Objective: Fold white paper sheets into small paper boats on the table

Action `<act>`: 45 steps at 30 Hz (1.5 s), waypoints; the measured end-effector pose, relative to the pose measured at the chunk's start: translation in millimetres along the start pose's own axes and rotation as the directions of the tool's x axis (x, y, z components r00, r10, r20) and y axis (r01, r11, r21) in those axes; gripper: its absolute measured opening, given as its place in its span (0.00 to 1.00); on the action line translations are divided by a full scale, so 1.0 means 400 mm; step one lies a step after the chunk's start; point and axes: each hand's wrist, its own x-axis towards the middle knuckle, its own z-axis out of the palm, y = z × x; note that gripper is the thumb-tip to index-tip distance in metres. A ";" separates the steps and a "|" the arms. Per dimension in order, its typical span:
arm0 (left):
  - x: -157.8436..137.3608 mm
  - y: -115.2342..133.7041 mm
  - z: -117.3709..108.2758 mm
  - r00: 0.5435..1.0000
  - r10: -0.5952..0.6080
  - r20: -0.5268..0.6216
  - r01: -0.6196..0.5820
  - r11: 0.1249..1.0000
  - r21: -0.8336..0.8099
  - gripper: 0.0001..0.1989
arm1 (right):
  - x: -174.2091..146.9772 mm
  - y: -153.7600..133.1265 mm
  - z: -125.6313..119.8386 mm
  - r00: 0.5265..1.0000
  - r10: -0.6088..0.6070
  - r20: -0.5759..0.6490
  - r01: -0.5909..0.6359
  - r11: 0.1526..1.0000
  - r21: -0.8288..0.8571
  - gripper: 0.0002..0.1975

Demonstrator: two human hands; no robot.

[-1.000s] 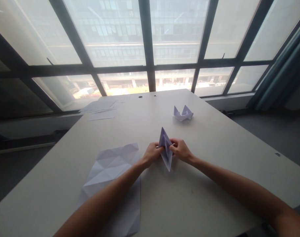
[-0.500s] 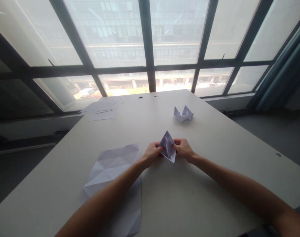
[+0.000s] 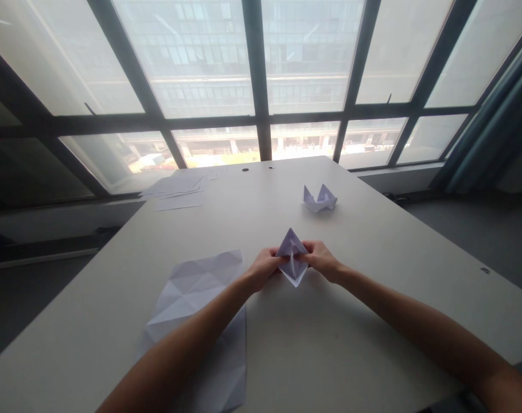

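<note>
A small folded paper boat (image 3: 291, 241) is held between both hands above the white table, its pointed ends facing away from and towards me. My left hand (image 3: 264, 267) grips its left side, the thumb pressed inside against the middle ridge. On the opposite side my right hand (image 3: 322, 260) does the same, thumb inside and the other fingers behind the paper. Farther back on the table stands another folded paper piece (image 3: 320, 201) with two upright points. Beneath my left forearm lies a creased sheet of paper (image 3: 196, 295), partly covered by the arm.
Several loose white sheets (image 3: 175, 188) lie at the far left of the white table (image 3: 351, 344). Large dark-framed windows (image 3: 256, 69) rise beyond its far edge. At the right hangs a blue curtain (image 3: 493, 120).
The paper boat has turned slightly so its near tip points more straight towards me. Both thumbs have moved in closer to the middle ridge and pinch it.
</note>
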 end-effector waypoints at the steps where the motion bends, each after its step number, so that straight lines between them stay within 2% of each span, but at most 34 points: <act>1: 0.002 -0.003 -0.001 1.000 -0.006 0.001 0.006 1.000 -0.004 0.10 | 0.000 -0.002 -0.003 1.000 0.016 0.014 -0.016 1.000 -0.001 0.14; 12: 0.006 0.001 -0.006 0.997 -0.073 0.010 0.073 0.997 -0.004 0.09 | 0.011 0.004 -0.041 0.985 0.113 0.134 -0.106 0.993 -0.054 0.11; 14: 0.004 0.006 -0.006 0.996 -0.077 0.033 0.079 0.995 -0.057 0.12 | 0.010 -0.001 -0.041 0.973 0.164 0.163 -0.168 0.986 0.008 0.12; 18: 0.000 0.013 -0.004 0.991 -0.019 0.135 0.044 0.982 -0.183 0.17 | 0.004 -0.018 -0.035 0.940 0.215 0.266 -0.280 0.930 0.238 0.14; 21: -0.002 0.014 -0.002 0.982 0.031 0.186 0.017 0.968 -0.251 0.16 | -0.002 -0.028 -0.029 0.936 0.200 0.289 -0.302 0.878 0.372 0.14; 26: -0.013 0.016 0.006 0.981 0.051 0.189 0.027 0.922 -0.386 0.13 | -0.006 -0.040 -0.030 0.929 0.230 0.290 -0.348 0.808 0.476 0.12; 30: -0.028 0.024 0.012 0.971 0.022 0.238 0.106 0.854 -0.510 0.13 | -0.009 -0.052 -0.035 0.931 0.197 0.308 -0.333 0.805 0.492 0.12; 35: -0.028 0.021 0.011 0.976 -0.039 0.214 0.149 0.839 -0.524 0.18 | -0.006 -0.047 -0.029 0.938 0.181 0.297 -0.300 0.852 0.429 0.15; 39: -0.022 0.004 0.008 0.980 -0.030 0.198 0.130 0.850 -0.511 0.21 | 0.000 -0.035 -0.021 0.953 0.174 0.249 -0.274 0.845 0.459 0.15; 45: -0.018 -0.013 0.013 0.984 0.048 0.169 0.042 0.870 -0.491 0.21 | 0.000 -0.027 -0.012 0.964 0.167 0.209 -0.251 0.831 0.496 0.14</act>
